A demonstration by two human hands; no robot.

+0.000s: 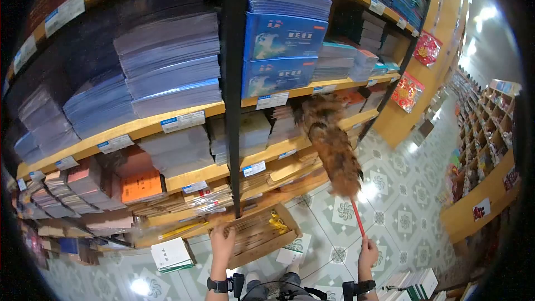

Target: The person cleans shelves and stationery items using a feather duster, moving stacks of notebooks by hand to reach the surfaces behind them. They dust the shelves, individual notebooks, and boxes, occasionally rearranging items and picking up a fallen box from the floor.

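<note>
My right hand [368,253] is closed around the thin red handle of a feather duster [334,153]. Its brown, fluffy head reaches up and left to the shelf, with the tip against the stacks below the blue boxes [284,36]. At the lower middle, my left hand [223,241] grips the near left end of a shallow cardboard box [264,252]. Inside that box lie brown, blurred contents and a yellow item [278,223] that I cannot make out. My left fingertips are partly blurred.
Wooden shelves [181,122] hold stacked paper goods and an orange pack [142,187]. A black upright post [233,106] divides them. White booklets [170,255] lie on the patterned tile floor [379,184]; more booklets [415,287] are at lower right. Another shelf unit [479,206] lines the right.
</note>
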